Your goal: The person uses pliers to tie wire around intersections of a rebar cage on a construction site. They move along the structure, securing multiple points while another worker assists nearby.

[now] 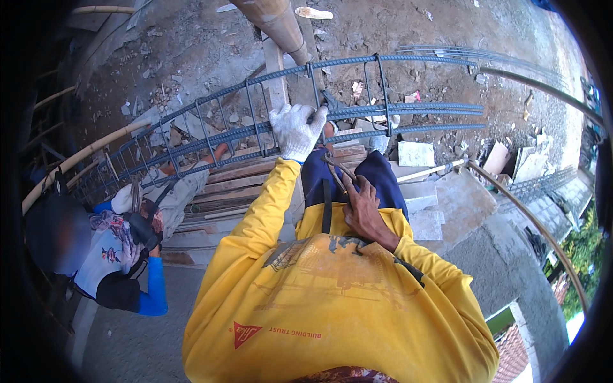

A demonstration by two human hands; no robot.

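My left hand [296, 132], in a white knitted glove, grips the rebar cage [239, 135], its fingers curled over the bars beside a stirrup. This cage is made of long ribbed steel bars with several square stirrups, and it stretches across in front of me. My bare right hand [365, 210] is closed around the handles of rusty pincers [338, 171], held low in front of my dark blue trousers. The jaws point up toward the cage, and it is hard to tell whether they touch any wire.
A co-worker [105, 246] sits at the left beside the cage. Wooden planks [233, 185] lie beneath it. A thick bamboo pole [276, 25] rises ahead, and a thinner one [533, 214] runs along the right. Rubble and broken tiles [416, 154] cover the ground.
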